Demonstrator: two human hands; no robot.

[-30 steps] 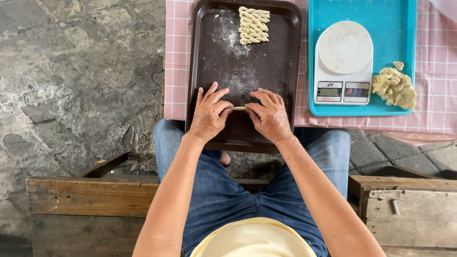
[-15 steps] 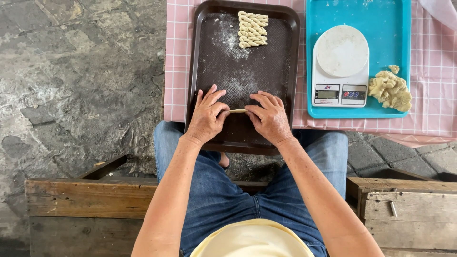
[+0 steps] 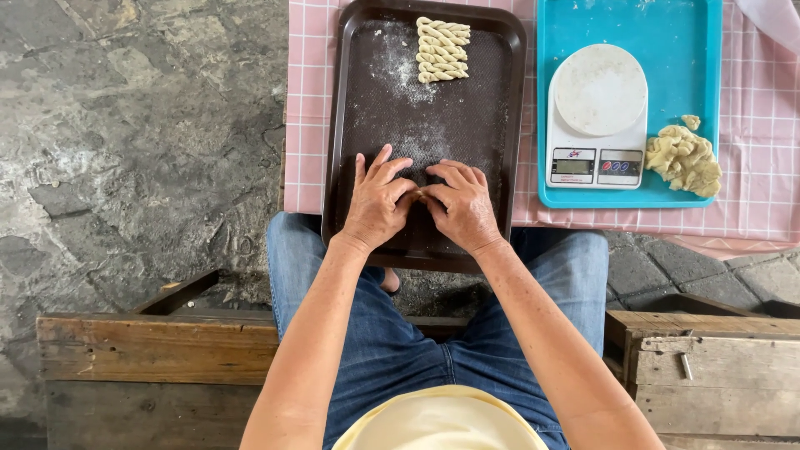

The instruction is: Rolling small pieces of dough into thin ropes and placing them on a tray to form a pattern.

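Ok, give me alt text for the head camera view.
Both hands, left hand and right hand, pinch a small dough piece on a floured brown tray. Twisted dough sticks lie at its far end, beside a kitchen scale.

The dark brown tray (image 3: 358, 125) in the upper centre is moulded plastic, matt and finely textured, dusted with white flour. The turquoise tray (image 3: 700, 83) at upper right is smooth, glossy plastic. The scale (image 3: 598, 117) on it is white plastic, its round platter floured. The dough lump (image 3: 683, 158) looks soft and crumbly. The checked tablecloth (image 3: 308, 100) appears as slightly glossy sheet. The bench (image 3: 150, 350) at lower left is rough, weathered wood.
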